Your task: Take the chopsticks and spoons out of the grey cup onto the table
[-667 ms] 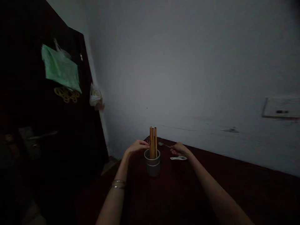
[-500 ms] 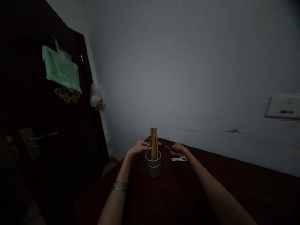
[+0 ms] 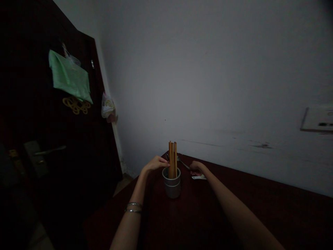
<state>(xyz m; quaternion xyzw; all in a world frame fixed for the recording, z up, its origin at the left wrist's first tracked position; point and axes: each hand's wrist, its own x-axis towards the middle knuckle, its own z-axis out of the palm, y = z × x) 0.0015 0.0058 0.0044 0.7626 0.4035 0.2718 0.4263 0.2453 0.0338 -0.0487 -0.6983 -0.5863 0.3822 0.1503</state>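
A grey cylindrical holder [image 3: 172, 189] stands upright on the dark red table, with several wooden chopsticks [image 3: 172, 156] rising from it. My left hand [image 3: 157, 164] reaches in from the left, fingertips closed against the left side of the chopsticks above the rim. Just behind those fingers shows the top of a metal utensil [image 3: 167, 157], its kind unclear. To the right of the holder, my right hand [image 3: 197, 168] is closed around the handle of a metal fork [image 3: 184, 164], its head pointing left behind the chopsticks. Below that hand lies a white spoon [image 3: 199, 177], partly covered by the wrist.
The table [image 3: 234, 184] meets a pale wall [image 3: 208, 86] behind. At the left is a dark door with a metal handle [image 3: 49, 151] and a hanging green cloth [image 3: 70, 76]. A plastic bag [image 3: 107, 106] hangs by the door frame. A wall socket [image 3: 318, 119] is at far right.
My right hand has lowered slightly with the fork and now covers more of the white spoon. My left hand stays at the chopsticks. The whole view has shifted a little.
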